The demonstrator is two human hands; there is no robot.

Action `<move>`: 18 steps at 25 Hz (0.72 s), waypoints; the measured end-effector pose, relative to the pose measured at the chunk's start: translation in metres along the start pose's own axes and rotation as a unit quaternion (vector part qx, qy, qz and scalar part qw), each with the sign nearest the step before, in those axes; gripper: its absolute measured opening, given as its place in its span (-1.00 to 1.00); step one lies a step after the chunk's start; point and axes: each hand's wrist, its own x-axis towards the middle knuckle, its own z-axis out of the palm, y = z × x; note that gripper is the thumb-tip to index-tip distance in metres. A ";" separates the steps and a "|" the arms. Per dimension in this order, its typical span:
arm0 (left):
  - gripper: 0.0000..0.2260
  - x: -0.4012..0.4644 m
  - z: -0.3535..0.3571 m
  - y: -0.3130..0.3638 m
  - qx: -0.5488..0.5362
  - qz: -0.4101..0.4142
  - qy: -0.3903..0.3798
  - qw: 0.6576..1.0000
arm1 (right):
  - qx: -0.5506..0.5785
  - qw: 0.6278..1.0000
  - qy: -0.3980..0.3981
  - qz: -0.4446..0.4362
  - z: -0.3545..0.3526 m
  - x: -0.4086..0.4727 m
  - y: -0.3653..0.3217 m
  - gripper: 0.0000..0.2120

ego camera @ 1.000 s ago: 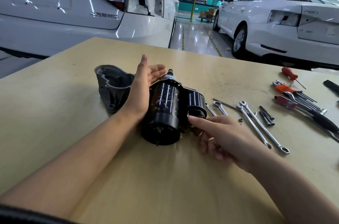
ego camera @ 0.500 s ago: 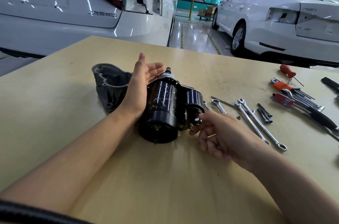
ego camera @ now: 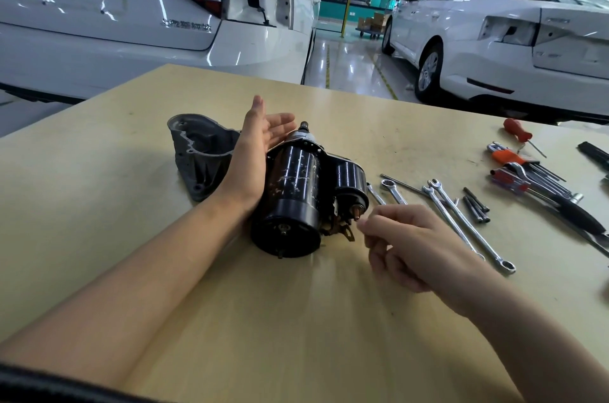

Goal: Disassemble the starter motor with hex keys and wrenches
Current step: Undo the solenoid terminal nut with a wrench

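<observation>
Two bare forearms reach in from the near edge over a pale wooden counter (ego camera: 329, 320). The right hand (ego camera: 405, 247) hovers low over the counter just to the right of the starter motor (ego camera: 296, 198), its fingers curled inward with thumb and forefinger tips close together beside a copper terminal stud on the motor's near end. Whether something tiny is pinched there cannot be told.

The starter motor lies on its side near the middle of the counter, a black cylinder with scratched paint, its round end cap facing the viewer and a smaller black solenoid cylinder attached along its right side. The left hand (ego camera: 253, 155) is flat, with fingers straight, its palm resting against the motor's left flank.

Just left of that hand, touching its back, lies a grey cast-metal housing (ego camera: 197, 158), open side up.

To the right of the motor, several silver combination wrenches (ego camera: 461, 221) lie fanned on the counter, partly behind the right hand. Beside them are a few short dark bolts (ego camera: 476, 204). Further right is a cluster of hex keys in red and orange holders (ego camera: 524, 171), and beyond it a red-handled screwdriver (ego camera: 517, 134).

Past the far edge of the counter stand two white cars, one at left (ego camera: 131, 23) and one at right (ego camera: 510, 33), rear ends facing the viewer on a glossy workshop floor.
</observation>
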 end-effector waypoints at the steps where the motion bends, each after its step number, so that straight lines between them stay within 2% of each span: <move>1: -0.49 0.000 0.000 0.000 -0.001 -0.001 0.000 1.000 | 0.015 1.000 0.011 -0.009 -0.006 -0.002 -0.001 -0.73; 3: -0.49 0.001 0.000 0.000 0.001 0.001 -0.001 1.000 | 0.003 0.996 0.085 -0.030 -0.019 -0.002 -0.002 -0.77; 6: -0.50 0.000 -0.002 0.000 0.010 0.004 0.000 1.000 | -0.194 0.956 0.220 -0.013 -0.045 0.007 0.007 -0.78; 9: -0.49 0.001 -0.001 -0.001 0.012 0.003 0.000 1.000 | -0.279 0.927 0.248 0.034 -0.059 0.012 0.016 -0.80; 14: -0.47 0.001 -0.002 0.001 0.012 0.005 -0.007 1.000 | -0.316 0.903 0.289 0.048 -0.058 0.003 0.010 -0.89; 16: -0.52 0.000 -0.001 0.000 0.028 0.004 -0.002 1.000 | -0.300 0.903 0.307 0.015 -0.059 0.003 0.011 -0.91; 18: -0.59 -0.001 0.001 -0.001 0.075 0.009 0.001 0.997 | -0.284 0.899 0.323 -0.080 -0.054 0.006 0.014 -0.82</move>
